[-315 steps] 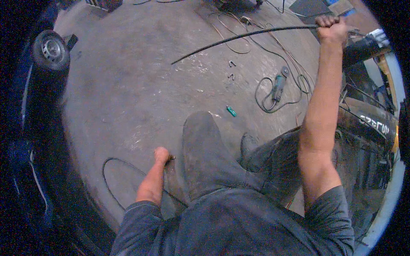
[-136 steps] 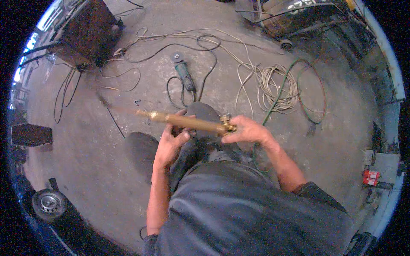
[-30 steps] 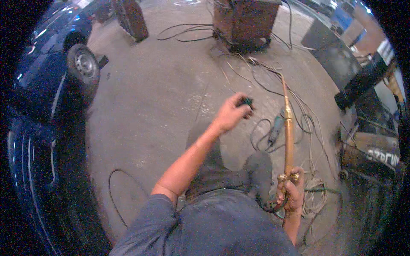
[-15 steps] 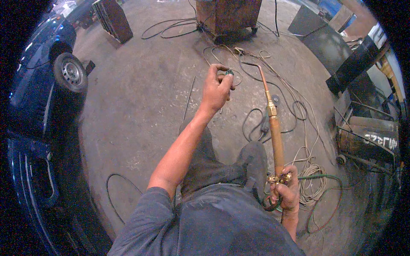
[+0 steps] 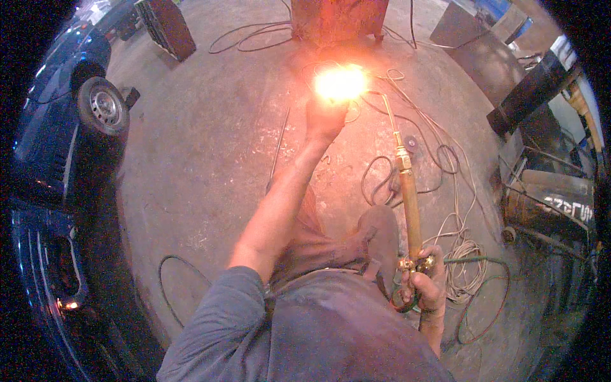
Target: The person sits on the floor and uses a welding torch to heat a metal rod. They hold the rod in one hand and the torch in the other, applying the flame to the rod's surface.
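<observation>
My right hand (image 5: 430,280) is closed around the valve end of a brass gas torch (image 5: 409,197), which points away from me. At its bent, thin tip a bright flame (image 5: 342,83) glows white and orange. My left hand (image 5: 324,121) is raised beside the flame, its fingers closed and partly washed out by the glare. A small green lighter showed in those fingers a moment ago; the glare hides it now. A green hose (image 5: 474,260) runs off to the right from the torch's valves.
A rusty box-shaped cabinet (image 5: 337,22) stands ahead, beyond the flame. Cables and a coiled rope-like line (image 5: 464,270) lie on the floor at right. A thin rod (image 5: 279,143) lies left of my arm. A dark blue car (image 5: 51,140) stands left; metal cylinders (image 5: 547,210) lie right.
A large bright flame has appeared at the torch tip, lighting the floor and my clothes orange. My left hand has stayed near the tip; the torch has hardly moved.
</observation>
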`<state>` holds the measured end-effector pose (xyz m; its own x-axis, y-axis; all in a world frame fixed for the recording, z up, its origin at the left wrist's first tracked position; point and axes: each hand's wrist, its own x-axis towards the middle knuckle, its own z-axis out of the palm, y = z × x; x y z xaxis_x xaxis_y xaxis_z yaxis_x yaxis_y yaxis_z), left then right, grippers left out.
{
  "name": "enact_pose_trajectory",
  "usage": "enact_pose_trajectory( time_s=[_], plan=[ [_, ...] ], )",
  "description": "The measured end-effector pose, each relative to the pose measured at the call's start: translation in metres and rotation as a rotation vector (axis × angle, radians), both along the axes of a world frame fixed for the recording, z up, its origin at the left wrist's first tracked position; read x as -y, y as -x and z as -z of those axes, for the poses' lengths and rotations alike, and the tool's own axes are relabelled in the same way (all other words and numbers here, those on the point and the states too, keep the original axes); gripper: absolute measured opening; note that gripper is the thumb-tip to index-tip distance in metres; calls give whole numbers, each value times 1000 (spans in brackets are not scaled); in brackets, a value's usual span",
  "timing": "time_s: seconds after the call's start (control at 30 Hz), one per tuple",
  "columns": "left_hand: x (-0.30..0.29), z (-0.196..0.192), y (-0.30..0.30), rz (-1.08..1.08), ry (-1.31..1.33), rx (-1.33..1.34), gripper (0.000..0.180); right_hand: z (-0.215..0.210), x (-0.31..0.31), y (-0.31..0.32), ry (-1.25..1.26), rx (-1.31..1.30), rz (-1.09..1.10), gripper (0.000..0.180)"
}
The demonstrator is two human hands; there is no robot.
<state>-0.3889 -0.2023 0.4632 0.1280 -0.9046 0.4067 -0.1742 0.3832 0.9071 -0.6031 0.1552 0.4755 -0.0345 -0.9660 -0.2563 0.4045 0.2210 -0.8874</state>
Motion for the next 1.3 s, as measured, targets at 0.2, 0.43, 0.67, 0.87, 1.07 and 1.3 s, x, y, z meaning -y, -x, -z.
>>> enact_pose_trajectory(
  time_s=[0.2,0.43,0.67,0.87,1.07,1.3],
  plan=[
    [-145,22,-13,393,-429,-91,28,12,-4,2,60,-69,41,49],
    [-209,-3,-10,970,-296,73,35,1,34,-17,37,-313,66,43],
    [-194,-16,-23,1009,-45,101,35,-15,54,-46,15,-172,83,42],
    [-196,-6,-10,989,31,111,32,-10,55,-41,33,2,88,39],
    [-207,-2,-9,903,-118,103,30,12,53,-33,60,3,118,39],
    [-216,7,-1,834,-187,87,28,17,50,-30,102,-15,78,40]
  ],
)
